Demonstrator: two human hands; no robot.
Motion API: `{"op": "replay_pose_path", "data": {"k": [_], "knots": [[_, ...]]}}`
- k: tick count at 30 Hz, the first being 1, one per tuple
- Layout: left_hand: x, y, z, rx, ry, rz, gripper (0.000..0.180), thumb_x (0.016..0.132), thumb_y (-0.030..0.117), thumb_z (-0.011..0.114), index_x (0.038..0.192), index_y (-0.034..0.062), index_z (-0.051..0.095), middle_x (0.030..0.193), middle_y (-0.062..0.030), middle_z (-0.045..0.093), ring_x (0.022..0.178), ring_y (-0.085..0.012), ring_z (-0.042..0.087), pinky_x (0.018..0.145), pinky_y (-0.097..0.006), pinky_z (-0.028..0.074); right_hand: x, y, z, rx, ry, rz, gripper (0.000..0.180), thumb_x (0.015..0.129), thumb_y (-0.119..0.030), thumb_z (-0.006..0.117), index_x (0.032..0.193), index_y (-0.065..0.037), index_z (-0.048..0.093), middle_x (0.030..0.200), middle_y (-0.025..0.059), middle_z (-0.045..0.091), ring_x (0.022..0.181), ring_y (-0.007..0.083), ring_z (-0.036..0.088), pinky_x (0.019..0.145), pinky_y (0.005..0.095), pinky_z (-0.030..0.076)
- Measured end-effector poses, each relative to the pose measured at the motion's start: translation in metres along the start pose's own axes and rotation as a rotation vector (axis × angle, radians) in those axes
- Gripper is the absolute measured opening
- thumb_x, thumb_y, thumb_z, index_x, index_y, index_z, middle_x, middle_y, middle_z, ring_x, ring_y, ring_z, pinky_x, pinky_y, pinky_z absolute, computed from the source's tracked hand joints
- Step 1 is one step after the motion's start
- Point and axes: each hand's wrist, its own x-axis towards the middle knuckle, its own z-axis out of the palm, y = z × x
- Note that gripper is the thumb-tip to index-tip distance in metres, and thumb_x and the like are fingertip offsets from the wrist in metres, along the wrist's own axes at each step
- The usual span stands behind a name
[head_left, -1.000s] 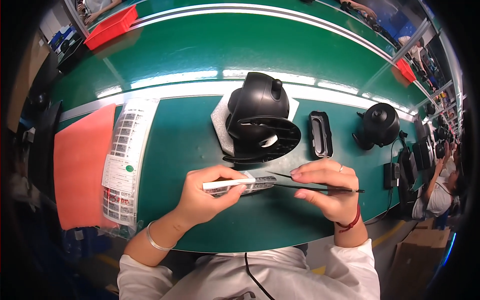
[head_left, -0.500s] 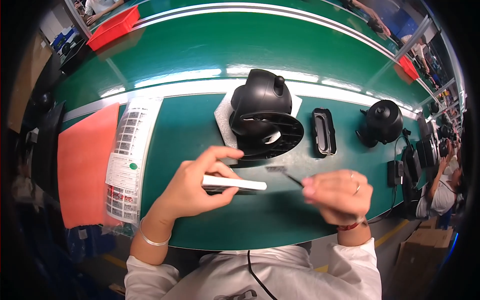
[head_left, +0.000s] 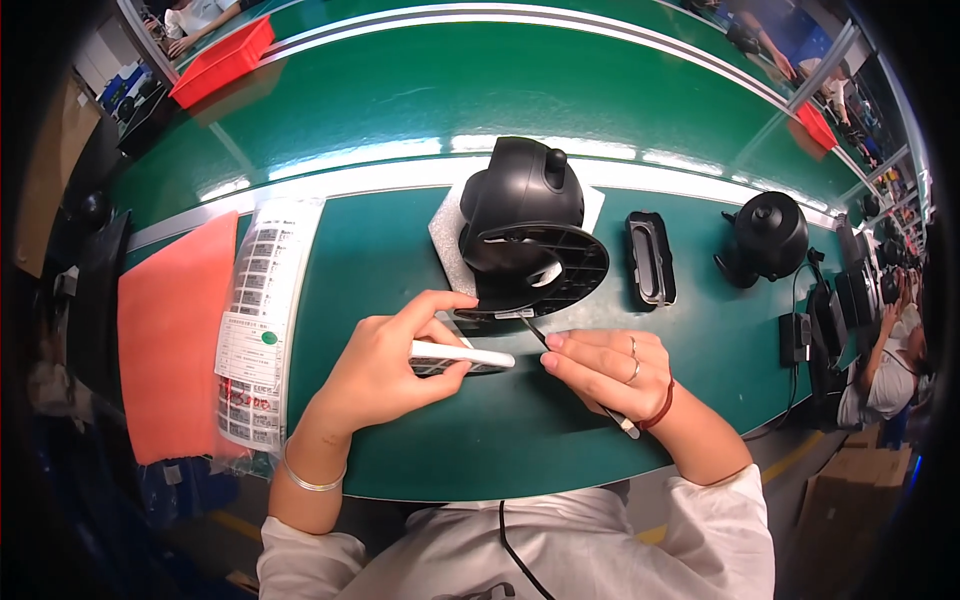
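Note:
My left hand (head_left: pixel 385 368) grips a flat white strip (head_left: pixel 470 355) held level over the green table (head_left: pixel 400 250). My right hand (head_left: pixel 607 370) pinches thin black tweezers (head_left: pixel 570 375), whose tip points up at the rim of a black round device (head_left: pixel 525 230). A small label seems to sit at that tip against the device's ribbed underside. The device lies tilted on a white foam pad (head_left: pixel 445 235) just beyond both hands.
A sheet of printed labels (head_left: pixel 258 300) and an orange mat (head_left: pixel 175 330) lie to my left. A black oval part (head_left: pixel 650 258), a second black device (head_left: pixel 768 238) and a power adapter (head_left: pixel 792 338) sit to the right. Red bins (head_left: pixel 222 60) stand far off; another person (head_left: pixel 885 370) is at the right.
My right hand has moved the tweezers up from the white strip to the device's rim. My left hand has lowered the strip slightly toward the table.

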Motion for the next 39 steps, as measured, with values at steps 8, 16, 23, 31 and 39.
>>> {"op": "replay_pose_path", "data": {"k": [8,16,23,31,39], "knots": [[0.001,-0.002,0.001,0.012,0.011,0.015,0.045,0.074,0.006,0.073,0.117,0.0059,0.057,0.078,-0.0050,0.071,0.073,-0.0195,0.070,0.067,-0.029,0.054,-0.001,0.006,0.003,0.016,0.015,0.017,0.016,0.079,-0.006,0.064,0.092,0.000,0.071,0.089,0.0109,0.071,0.078,0.0211,0.070,0.067,0.0286,0.059],[0.001,-0.001,0.002,0.004,0.015,0.016,0.044,0.075,0.007,0.073,0.116,0.0055,0.058,0.078,-0.0051,0.071,0.072,-0.0192,0.070,0.066,-0.028,0.053,-0.001,0.008,0.004,0.020,0.004,0.028,0.016,0.080,-0.007,0.063,0.092,0.000,0.071,0.089,0.0108,0.071,0.079,0.0213,0.071,0.067,0.0290,0.060],[0.001,-0.002,0.002,-0.001,0.018,0.020,0.044,0.074,0.007,0.073,0.116,0.0056,0.058,0.078,-0.0050,0.071,0.072,-0.0188,0.070,0.066,-0.028,0.053,0.001,0.006,0.003,0.050,-0.020,0.038,0.016,0.083,-0.009,0.062,0.092,0.000,0.071,0.087,0.0101,0.070,0.078,0.0215,0.070,0.067,0.0294,0.060],[0.001,-0.002,0.001,-0.002,0.001,0.023,0.044,0.075,0.007,0.073,0.116,0.0061,0.058,0.079,-0.0047,0.072,0.072,-0.0189,0.070,0.066,-0.028,0.053,-0.001,0.003,0.007,0.334,0.108,0.412,0.017,0.072,0.005,0.073,0.088,0.002,0.071,0.083,0.0129,0.071,0.072,0.0218,0.070,0.069,0.0292,0.057],[0.000,0.000,0.004,0.007,0.009,0.020,0.044,0.075,0.008,0.073,0.116,0.0066,0.057,0.080,-0.0047,0.072,0.073,-0.0207,0.070,0.066,-0.028,0.053,-0.001,-0.001,0.009,0.166,0.131,0.315,0.023,0.068,0.008,0.074,0.090,0.002,0.070,0.085,0.0140,0.070,0.076,0.0240,0.069,0.069,0.0309,0.057]]}}
